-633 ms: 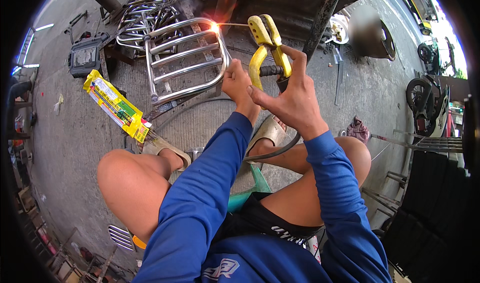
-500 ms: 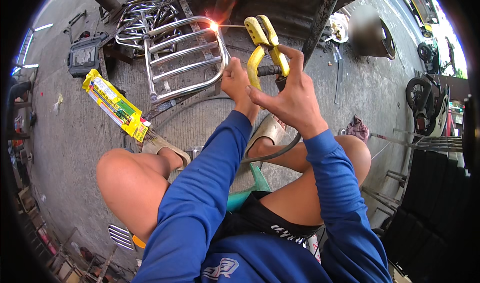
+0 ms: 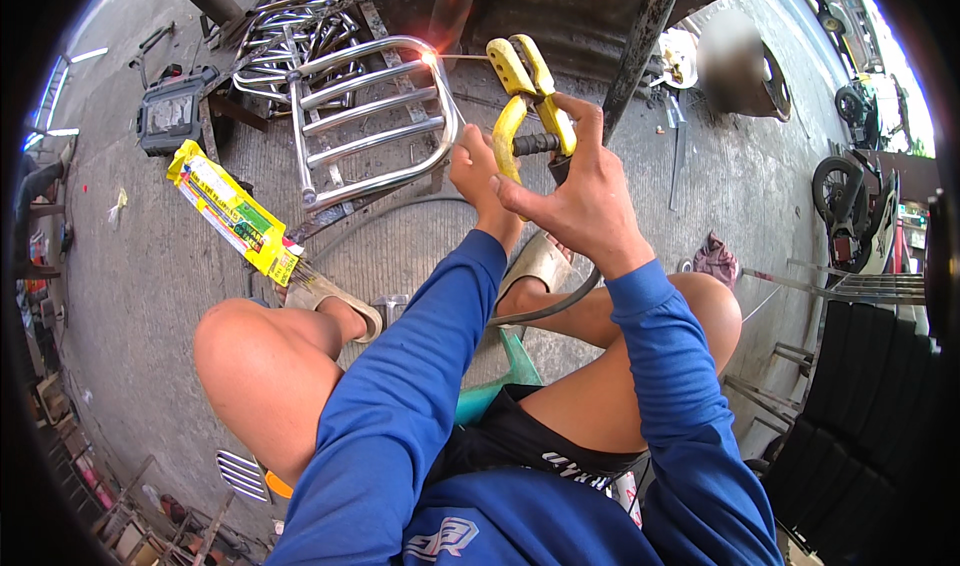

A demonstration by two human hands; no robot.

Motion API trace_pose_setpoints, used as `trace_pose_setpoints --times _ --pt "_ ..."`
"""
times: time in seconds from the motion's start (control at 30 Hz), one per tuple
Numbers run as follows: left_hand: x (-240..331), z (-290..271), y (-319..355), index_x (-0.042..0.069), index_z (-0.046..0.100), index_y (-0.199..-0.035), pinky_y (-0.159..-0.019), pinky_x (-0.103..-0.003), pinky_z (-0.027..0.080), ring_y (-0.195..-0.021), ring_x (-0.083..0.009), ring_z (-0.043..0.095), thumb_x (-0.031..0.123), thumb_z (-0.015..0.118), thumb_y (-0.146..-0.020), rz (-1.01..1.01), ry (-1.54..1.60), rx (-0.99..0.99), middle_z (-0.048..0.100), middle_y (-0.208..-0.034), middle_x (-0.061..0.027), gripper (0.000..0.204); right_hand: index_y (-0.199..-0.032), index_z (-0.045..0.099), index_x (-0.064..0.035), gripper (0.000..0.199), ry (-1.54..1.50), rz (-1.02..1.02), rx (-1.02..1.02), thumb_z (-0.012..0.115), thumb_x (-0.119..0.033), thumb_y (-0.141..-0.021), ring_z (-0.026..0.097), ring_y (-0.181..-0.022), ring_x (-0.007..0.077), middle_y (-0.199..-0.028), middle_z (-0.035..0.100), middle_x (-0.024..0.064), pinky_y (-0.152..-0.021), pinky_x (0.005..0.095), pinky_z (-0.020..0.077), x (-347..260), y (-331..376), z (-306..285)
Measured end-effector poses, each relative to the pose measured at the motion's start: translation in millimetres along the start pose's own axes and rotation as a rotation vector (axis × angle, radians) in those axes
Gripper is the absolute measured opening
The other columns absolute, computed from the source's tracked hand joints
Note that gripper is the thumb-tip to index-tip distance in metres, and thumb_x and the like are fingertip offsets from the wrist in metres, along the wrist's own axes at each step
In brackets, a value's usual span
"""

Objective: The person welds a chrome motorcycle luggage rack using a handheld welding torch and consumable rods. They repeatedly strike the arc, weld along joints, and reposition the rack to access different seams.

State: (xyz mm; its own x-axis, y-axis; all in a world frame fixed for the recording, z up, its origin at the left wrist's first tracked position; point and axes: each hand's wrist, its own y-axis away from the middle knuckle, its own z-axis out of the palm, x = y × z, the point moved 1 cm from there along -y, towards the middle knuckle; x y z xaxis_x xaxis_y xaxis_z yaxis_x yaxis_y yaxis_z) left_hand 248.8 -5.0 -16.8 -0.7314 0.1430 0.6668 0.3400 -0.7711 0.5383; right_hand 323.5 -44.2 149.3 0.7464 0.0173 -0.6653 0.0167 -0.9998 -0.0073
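Note:
My right hand [image 3: 590,206] grips a yellow welding electrode holder [image 3: 512,131], its thumb and index finger around the handle. A thin welding rod [image 3: 465,57] sticks out leftward from the holder's jaws. The rod's tip meets the upper right corner of a shiny tubular metal rack [image 3: 375,126], where a bright orange glow shows. Just below that corner, my left hand [image 3: 482,178] is closed around a thin metal strip [image 3: 456,108] that reaches up toward the glow. Part of that grip is hidden by the fingers.
A yellow packet of welding rods [image 3: 232,211] lies by my left foot. Shiny bent tubes [image 3: 285,41] are piled behind the rack, beside a dark case [image 3: 170,111]. A black cable [image 3: 550,311] curves past my right foot. A slanting metal post [image 3: 645,51] stands beyond my right hand.
The glow at the rod's tip has become smaller and more orange. My left hand has shifted slightly right and down. The right hand keeps nearly the same place, still holding the electrode holder.

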Motion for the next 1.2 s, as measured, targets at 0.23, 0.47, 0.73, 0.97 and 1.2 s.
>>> trace_pose_setpoints --times 0.23,0.47,0.73,0.97,1.2 --pt "-13.7 2.0 -2.7 0.010 0.055 -0.082 -0.054 -0.031 0.045 -0.061 -0.0106 0.053 0.026 0.057 -0.105 0.035 0.132 -0.021 0.053 -0.072 -0.0011 0.028 -0.148 0.036 -0.0094 0.097 -0.013 -0.022 -0.006 0.089 -0.043 -0.075 0.073 -0.094 0.0440 -0.114 0.068 0.0276 -0.084 0.0506 0.0579 5.4 -1.4 4.0" --pt "-17.8 -2.3 -8.6 0.010 0.059 -0.083 -0.060 -0.029 0.044 -0.066 -0.0094 0.053 0.025 0.058 -0.109 0.062 0.146 -0.051 0.054 -0.073 0.0001 0.030 -0.147 0.036 -0.0098 0.095 -0.008 -0.004 -0.021 0.091 -0.038 -0.075 0.074 -0.093 0.0373 -0.114 0.068 0.0243 -0.082 0.0474 0.0586 5.5 -0.6 2.6" --pt "-13.7 0.5 -5.1 0.010 0.055 -0.079 -0.065 -0.032 0.042 -0.068 -0.0108 0.049 0.039 0.058 -0.108 0.062 0.046 -0.010 0.050 -0.073 0.0023 0.041 -0.147 0.036 -0.0069 0.098 0.021 0.004 0.019 0.088 -0.041 -0.072 0.073 -0.094 0.0448 -0.116 0.067 0.0277 -0.085 0.0503 0.0577 1.0 0.6 0.8" --pt "-4.6 -1.4 0.9 0.014 0.049 -0.076 -0.058 -0.033 0.042 -0.061 -0.0113 0.047 0.043 0.053 -0.109 -0.076 0.020 -0.056 0.046 -0.069 0.0014 0.045 -0.147 0.036 -0.0070 0.096 0.003 0.027 -0.010 0.088 -0.040 -0.073 0.072 -0.097 0.0458 -0.116 0.067 0.0285 -0.086 0.0507 0.0573 2.0 2.1 -0.8" --pt "-17.6 -8.3 -9.5 0.016 0.066 -0.107 -0.071 -0.026 0.053 -0.079 -0.0067 0.058 0.028 0.051 -0.105 -0.054 0.013 -0.156 0.056 -0.090 0.0039 0.019 -0.148 0.035 -0.0103 0.097 -0.007 -0.022 -0.015 0.091 -0.044 -0.076 0.073 -0.098 0.0469 -0.117 0.068 0.0298 -0.087 0.0527 0.0581 5.8 0.7 2.4"
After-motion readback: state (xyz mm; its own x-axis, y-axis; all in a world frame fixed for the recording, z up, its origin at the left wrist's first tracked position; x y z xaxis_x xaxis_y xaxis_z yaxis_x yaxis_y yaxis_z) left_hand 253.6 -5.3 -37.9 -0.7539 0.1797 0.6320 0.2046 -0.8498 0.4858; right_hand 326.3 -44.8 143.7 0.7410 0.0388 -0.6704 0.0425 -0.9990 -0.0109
